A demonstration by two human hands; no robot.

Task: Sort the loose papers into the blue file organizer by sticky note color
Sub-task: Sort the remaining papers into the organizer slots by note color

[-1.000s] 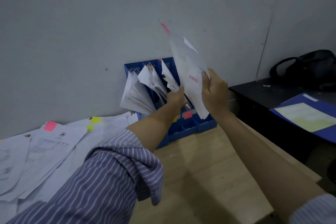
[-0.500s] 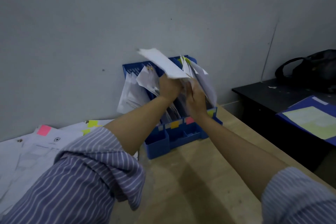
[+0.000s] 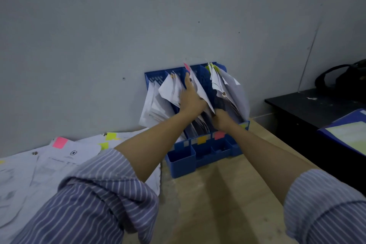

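Note:
The blue file organizer (image 3: pixel 198 156) stands against the wall, its upright slots stuffed with papers. Orange (image 3: pixel 201 140), pink (image 3: pixel 218 135) and yellow (image 3: pixel 244 125) notes mark its front. My left hand (image 3: pixel 191 97) reaches into the slots with straight fingers and presses a bundle of papers (image 3: pixel 168 91) to the left. My right hand (image 3: pixel 221 119) sits low in a middle slot and grips the bottom edge of a white sheet (image 3: pixel 200 89) with a pink sticky note (image 3: pixel 186 65) at its top. This sheet stands slanted inside the organizer.
Loose papers (image 3: pixel 59 162) with pink (image 3: pixel 60 142) and yellow (image 3: pixel 111 136) notes lie spread on the wooden table (image 3: pixel 217 204) to the left. On the right stands a black desk (image 3: pixel 316 105) with a blue folder (image 3: pixel 346 134) and a black bag (image 3: pixel 346 77).
The pink-noted sheet, held high above the organizer a second ago, has come down into a middle slot. My right hand dropped with it; my left hand moved up among the filed papers.

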